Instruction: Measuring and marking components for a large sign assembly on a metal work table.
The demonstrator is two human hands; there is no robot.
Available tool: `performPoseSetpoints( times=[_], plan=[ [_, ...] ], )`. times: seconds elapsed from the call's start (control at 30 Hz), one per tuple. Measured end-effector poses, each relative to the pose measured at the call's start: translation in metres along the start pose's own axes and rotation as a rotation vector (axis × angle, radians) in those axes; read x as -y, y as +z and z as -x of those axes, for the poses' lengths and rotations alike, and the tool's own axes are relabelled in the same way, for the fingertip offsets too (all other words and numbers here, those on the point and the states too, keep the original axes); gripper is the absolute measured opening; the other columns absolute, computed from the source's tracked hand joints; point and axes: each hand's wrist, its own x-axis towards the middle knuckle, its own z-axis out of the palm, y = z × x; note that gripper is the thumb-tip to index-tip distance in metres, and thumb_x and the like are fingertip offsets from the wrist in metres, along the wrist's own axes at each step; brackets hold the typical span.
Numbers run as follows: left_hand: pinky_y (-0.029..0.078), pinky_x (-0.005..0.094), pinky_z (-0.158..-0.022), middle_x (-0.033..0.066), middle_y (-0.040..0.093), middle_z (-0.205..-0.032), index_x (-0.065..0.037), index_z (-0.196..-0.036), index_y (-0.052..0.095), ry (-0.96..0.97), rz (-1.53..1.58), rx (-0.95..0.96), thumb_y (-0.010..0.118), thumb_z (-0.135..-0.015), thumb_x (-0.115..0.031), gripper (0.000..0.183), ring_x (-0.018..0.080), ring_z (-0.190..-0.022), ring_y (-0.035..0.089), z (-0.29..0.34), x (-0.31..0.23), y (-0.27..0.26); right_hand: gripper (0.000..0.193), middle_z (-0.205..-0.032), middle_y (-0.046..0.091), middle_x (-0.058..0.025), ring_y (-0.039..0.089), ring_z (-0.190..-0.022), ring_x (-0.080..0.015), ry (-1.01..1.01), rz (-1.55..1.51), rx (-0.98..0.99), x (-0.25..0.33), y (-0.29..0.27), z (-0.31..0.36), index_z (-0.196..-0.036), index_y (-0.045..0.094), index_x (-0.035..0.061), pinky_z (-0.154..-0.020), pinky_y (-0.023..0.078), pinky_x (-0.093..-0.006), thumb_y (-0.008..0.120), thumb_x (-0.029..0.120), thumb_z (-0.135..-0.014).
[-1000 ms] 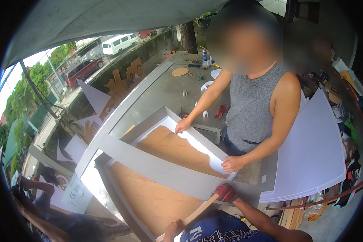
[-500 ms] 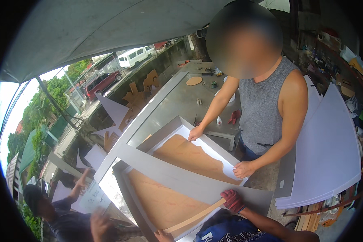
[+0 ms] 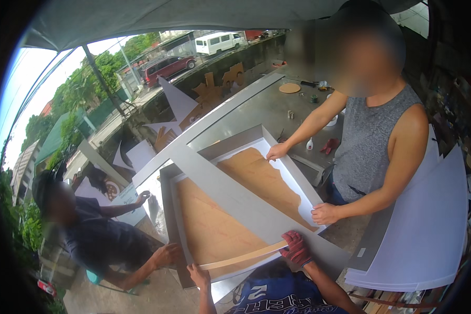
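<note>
My left hand point(image 3: 199, 276), bare, pinches one end of a thin wooden strip point(image 3: 243, 255). My right hand point(image 3: 296, 249), in a red and dark knit glove, grips the strip's other end. The strip slants across the near side of a shallow grey tray-like box point(image 3: 174, 209) with white inner edges. Brown paper point(image 3: 209, 220) lines the box floor. A long flat grey bar point(image 3: 240, 192) lies diagonally over the box, reaching close to my gloved hand. Across from me, a person in a grey sleeveless top point(image 3: 374, 141) holds the far part with both hands.
At left, a person in dark clothes point(image 3: 104, 238) has a hand by the box's near left corner. A metal table point(image 3: 261, 112) carries a glue bottle point(image 3: 310, 144), a red glove point(image 3: 329, 146) and a round brown disc point(image 3: 289, 88). White sheets point(image 3: 411, 225) are stacked at right.
My view has swung left, so the scene sits further right. The person at left has brought a hand to the box's near corner. My hands still hold the wooden strip.
</note>
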Motion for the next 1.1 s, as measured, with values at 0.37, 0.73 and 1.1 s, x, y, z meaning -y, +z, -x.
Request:
performPoseSetpoints(
  times=[0.37,0.73,1.1],
  plan=[
    [0.048,0.0476,-0.073,0.0204,0.048,-0.105,-0.001,-0.099,0.048,-0.029,-0.033,0.024,0.057,-0.069,0.002,0.032,0.0426,-0.089,0.056,0.002,-0.003,-0.003,0.058,-0.112,0.055,-0.0112,0.047,-0.113,-0.0308,-0.053,-0.016,0.018,0.000,-0.001,-0.004,-0.105,0.058,0.0075,-0.099,0.034,-0.0457,0.078,0.041,-0.061],
    [0.042,0.0486,-0.075,0.0220,0.048,-0.099,0.000,-0.099,0.046,-0.045,-0.086,-0.139,0.060,-0.086,-0.018,0.026,0.0415,-0.089,0.053,0.004,-0.005,-0.002,0.083,-0.122,0.047,-0.0162,0.042,-0.119,-0.0319,0.087,0.280,-0.066,0.005,0.010,0.000,-0.121,0.047,0.0006,-0.101,0.033,-0.0472,0.071,0.057,-0.065],
    [0.041,0.0498,-0.067,0.0241,0.046,-0.092,0.001,-0.097,0.044,0.022,-0.051,-0.170,0.058,-0.087,-0.018,0.026,0.0447,-0.081,0.052,0.002,-0.001,0.005,0.072,-0.119,0.051,-0.0155,0.047,-0.114,-0.0321,0.167,0.312,-0.171,-0.012,0.021,0.010,-0.126,0.046,0.0061,-0.101,0.033,-0.0479,0.069,0.048,-0.073]
  ],
)
